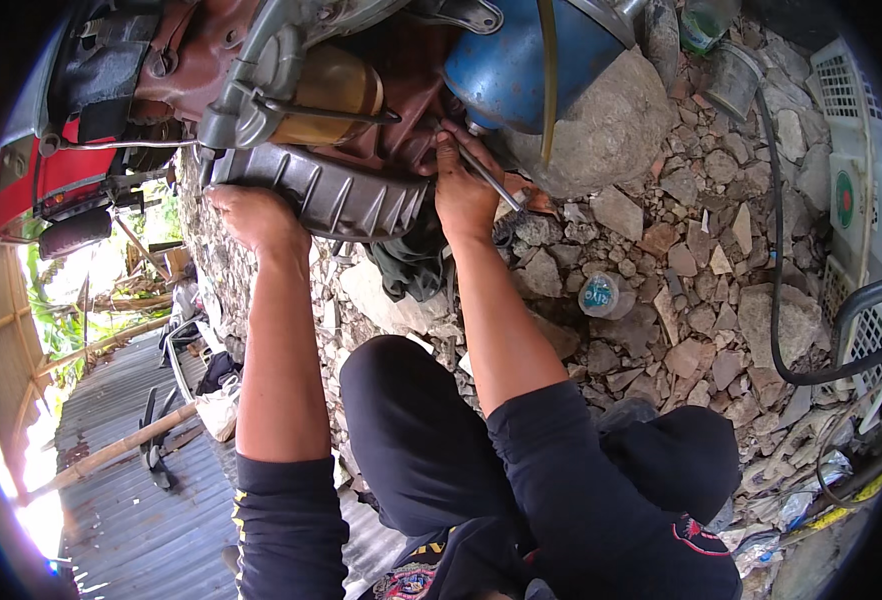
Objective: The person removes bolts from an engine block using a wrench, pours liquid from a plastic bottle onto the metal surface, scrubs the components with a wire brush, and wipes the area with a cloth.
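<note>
Both arms out in front of me, forearms running up from the dark sleeves, elbows apart, hands at the machine.

Left hand [258,217]: at the left end of the grey ribbed cover [361,198], back of the hand toward me, wrist nearly in line with the forearm. Contact at the cover's end; fingertips hidden behind it, so I can't tell whether I'm clamped on it or only bracing.

Right hand [467,200]: just past the cover's right end, forearm angled up and left, fingers pointing away from me and bunched near the reddish-brown casing [391,150]. Grasping a slim metal rod [498,185], thumb and fingers around its upper part; its lower end sticks out to the right, tilted down. Can't make out what the upper end meets.

Cover position: below the amber cylinder [331,95] in my view, between my two hands, ribs facing me. Dark cloth [406,268] just under its right part.

Blue rounded vessel [521,70] sits above and right of my right hand, with the large stone [616,130] beside it. Knees bent below my arms; broken rubble [701,260] covers the ground to the right, plastic cup [606,296] lying on it.
</note>
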Tool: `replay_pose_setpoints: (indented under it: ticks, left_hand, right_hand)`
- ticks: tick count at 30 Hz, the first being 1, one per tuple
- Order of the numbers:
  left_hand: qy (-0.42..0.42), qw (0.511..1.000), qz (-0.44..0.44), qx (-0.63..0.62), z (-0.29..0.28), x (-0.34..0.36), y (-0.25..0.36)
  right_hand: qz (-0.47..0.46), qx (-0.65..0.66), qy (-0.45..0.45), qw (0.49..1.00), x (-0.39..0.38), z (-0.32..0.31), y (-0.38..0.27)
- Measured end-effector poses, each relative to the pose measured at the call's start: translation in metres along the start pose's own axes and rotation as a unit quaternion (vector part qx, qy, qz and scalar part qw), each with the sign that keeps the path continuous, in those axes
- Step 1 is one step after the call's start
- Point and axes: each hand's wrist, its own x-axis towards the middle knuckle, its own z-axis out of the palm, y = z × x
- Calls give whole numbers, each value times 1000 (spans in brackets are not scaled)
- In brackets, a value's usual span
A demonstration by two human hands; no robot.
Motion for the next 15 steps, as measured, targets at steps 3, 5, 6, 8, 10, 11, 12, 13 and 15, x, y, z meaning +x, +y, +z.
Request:
replay_pose_setpoints:
  ticks: [3,5,6,8,10,11,12,13,15]
  left_hand:
    - [68,998,-4,2,24,8,-5]
    - [83,996,6,35,35,8,-3]
    - [84,995,11,43,31,7,0]
    - [51,998,9,37,19,13,3]
    - [70,996,20,50,20,8,1]
    - [79,995,25,56,21,6,1]
    - [28,997,-9,-77,4,-2,0]
    - [26,998,3,-57,10,0,0]
    - [22,999,23,-18,26,8,-2]
  right_hand:
    - [-183,-191,91,960,-3,4,6]
    - [-231,-252,137,930,-6,3,7]
    - [-203,-234,138,941,-2,1,9]
    - [-146,-198,138,960,7,-3,13]
    - [-173,-158,132,963,0,1,9]
    - [-187,-139,128,964,-3,5,8]
    - [-182,-102,95,973,-2,10,6]
    - [-176,-102,94,975,-2,11,4]
    - [-163,-100,89,977,-3,12,0]
